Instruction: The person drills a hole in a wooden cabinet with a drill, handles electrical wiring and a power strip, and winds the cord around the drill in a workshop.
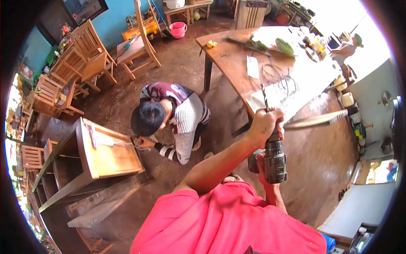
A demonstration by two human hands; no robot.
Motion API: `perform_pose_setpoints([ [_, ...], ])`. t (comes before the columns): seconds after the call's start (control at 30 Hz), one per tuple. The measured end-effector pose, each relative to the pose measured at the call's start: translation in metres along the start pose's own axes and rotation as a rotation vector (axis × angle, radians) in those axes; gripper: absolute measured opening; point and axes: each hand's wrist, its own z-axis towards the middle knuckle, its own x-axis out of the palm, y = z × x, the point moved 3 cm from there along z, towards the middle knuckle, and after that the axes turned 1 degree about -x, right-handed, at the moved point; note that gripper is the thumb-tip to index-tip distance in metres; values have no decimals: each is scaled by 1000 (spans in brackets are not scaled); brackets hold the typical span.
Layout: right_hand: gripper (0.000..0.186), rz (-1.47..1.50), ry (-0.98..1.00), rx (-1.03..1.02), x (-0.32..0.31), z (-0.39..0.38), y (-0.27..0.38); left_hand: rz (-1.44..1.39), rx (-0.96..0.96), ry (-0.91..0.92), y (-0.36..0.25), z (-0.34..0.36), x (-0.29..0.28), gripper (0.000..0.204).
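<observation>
A black cordless drill point(275, 163) is held upright in front of my red shirt, its long twist bit point(264, 97) pointing away from me toward the table. My left hand point(266, 123) is closed around the chuck, just below the bit. On the drill's handle, my right hand point(264, 171) is wrapped with a finger stretched up along the body; the drill hides part of it. The bit's tip touches nothing solid that I can see and lies in front of the table top.
A wooden table point(228, 48) with cables, papers and a watermelon point(284, 47) stands ahead. At left a co-worker point(182, 114) crouches beside a tipped wooden cabinet point(110, 158). Several wooden chairs point(96, 63) and a pink bucket point(178, 29) are farther back. Another person point(347, 50) is at far right.
</observation>
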Motion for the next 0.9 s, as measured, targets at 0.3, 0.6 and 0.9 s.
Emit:
perform_pose_setpoints([
  [0.3, 27, -130, -57, 20, -30, 156, 5, -99, -66, -48, -75, 120, -21, 32],
  [0.6, 24, -290, -17, -233, -52, 284, -50, -130, 138, -143, -156, 231, -50, 48],
  [0.9, 33, 42, -256, -123, -87, 279, -142, 567, 359, -852, -321, 208, -180, 43],
])
